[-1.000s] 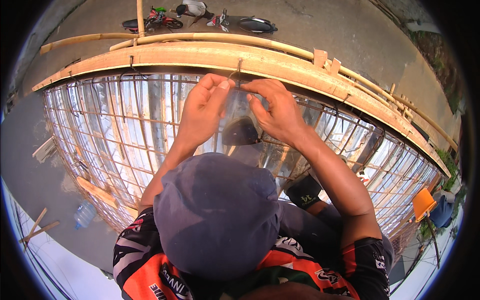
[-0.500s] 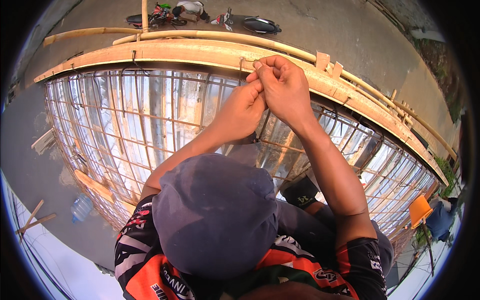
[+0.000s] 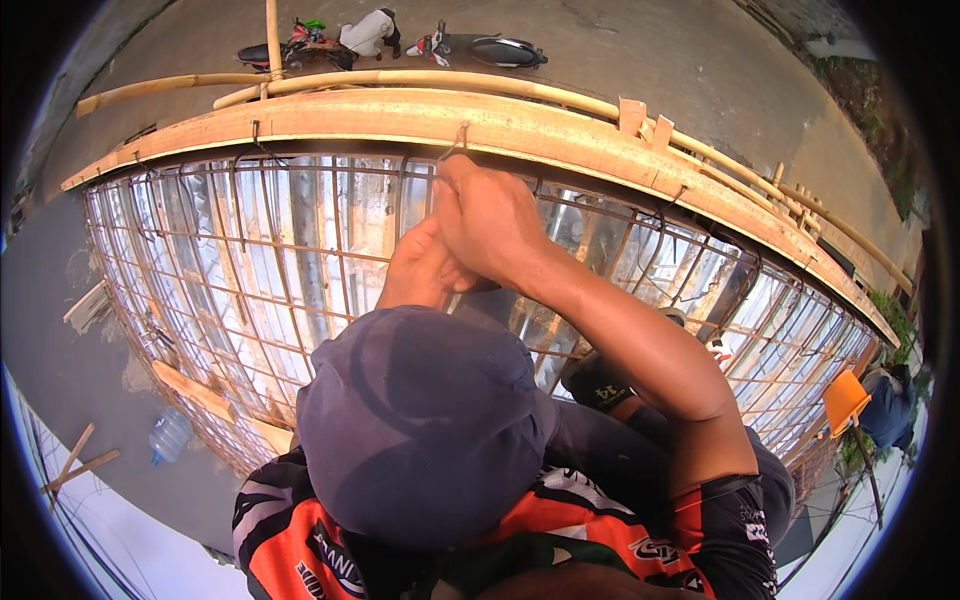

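Observation:
A thin wire [image 3: 457,143] hooks over the inner edge of a long pale wooden board [image 3: 380,118]. My right hand [image 3: 490,215] is closed at the lower end of this wire, fingertips pinched just below the board. Beneath and to its left, my left hand [image 3: 420,265] is closed too, its fingers curled and partly covered by the right hand. What it grips is hidden. Both hands are over a grid of thin steel rebar [image 3: 270,242], with shiny corrugated metal sheets [image 3: 370,215] behind the bars.
Bamboo poles [image 3: 470,83] run along the board's far side. Other wire ties [image 3: 257,135] hang on the board. Beyond, a person [image 3: 366,35] bends beside a motorcycle [image 3: 310,50], near a parked scooter [image 3: 480,47]. A blue water jug [image 3: 170,437] and an orange chair [image 3: 845,402] are farther off.
Both hands have moved left and down from the board's edge, and the left hand is now lower beneath the right one. The hooked wire shows more plainly above them.

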Demonstrator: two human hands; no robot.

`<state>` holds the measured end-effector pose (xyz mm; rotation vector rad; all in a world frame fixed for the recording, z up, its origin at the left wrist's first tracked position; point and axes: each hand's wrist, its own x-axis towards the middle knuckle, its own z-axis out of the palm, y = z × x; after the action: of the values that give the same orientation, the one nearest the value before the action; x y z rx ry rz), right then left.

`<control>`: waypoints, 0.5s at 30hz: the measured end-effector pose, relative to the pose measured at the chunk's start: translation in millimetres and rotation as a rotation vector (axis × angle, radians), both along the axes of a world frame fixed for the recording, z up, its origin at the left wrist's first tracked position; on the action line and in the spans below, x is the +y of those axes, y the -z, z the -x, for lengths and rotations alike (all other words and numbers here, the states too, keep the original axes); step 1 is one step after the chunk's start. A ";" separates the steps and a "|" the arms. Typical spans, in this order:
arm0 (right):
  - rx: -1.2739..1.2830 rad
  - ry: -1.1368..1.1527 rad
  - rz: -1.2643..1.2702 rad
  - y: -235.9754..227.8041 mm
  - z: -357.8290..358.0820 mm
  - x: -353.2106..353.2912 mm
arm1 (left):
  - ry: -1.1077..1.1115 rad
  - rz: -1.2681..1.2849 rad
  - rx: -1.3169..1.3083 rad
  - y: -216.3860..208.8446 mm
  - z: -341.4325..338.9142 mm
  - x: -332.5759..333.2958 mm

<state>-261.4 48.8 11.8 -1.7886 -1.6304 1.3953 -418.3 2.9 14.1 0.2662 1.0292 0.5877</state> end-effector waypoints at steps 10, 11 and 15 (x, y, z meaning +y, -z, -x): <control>0.135 0.187 0.096 -4.5 -83.2 34.6 | 0.775 -0.782 0.500 -9.9 -37.9 49.0; 0.135 0.209 0.069 -2.6 -82.3 46.0 | 0.752 -0.834 0.538 -8.6 -41.8 54.6; 0.104 0.117 0.169 -27.6 -53.4 100.1 | 0.345 -0.607 0.306 -13.6 -45.6 72.9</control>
<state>-208.0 149.0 39.4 -1.8365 -1.3683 1.5842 -372.7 75.8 27.7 1.0739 1.0435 0.5401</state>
